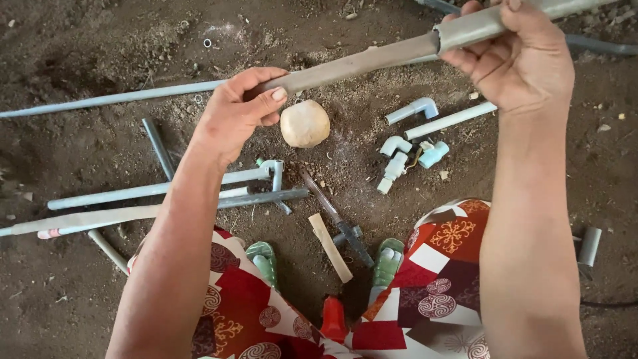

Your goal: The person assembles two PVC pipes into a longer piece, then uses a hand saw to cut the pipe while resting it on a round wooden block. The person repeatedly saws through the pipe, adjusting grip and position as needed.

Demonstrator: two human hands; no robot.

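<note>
I hold a long grey pipe [372,58] slanting up to the right above dirt ground. My left hand [232,116] grips its lower end, thumb on top. At the upper right, my right hand [515,56] is closed around a wider light-grey sleeve [475,26] that the pipe enters. Directly under the pipe, on the soil, lies a round pale stone [305,123].
Several grey pipes [153,191] lie on the ground at left. White elbow fittings [413,110] and connectors [395,166] lie at right. A wooden stick [330,247], a dark-handled tool [339,219], green sandals [387,260] and a red cap [333,318] lie between my patterned-clothed knees.
</note>
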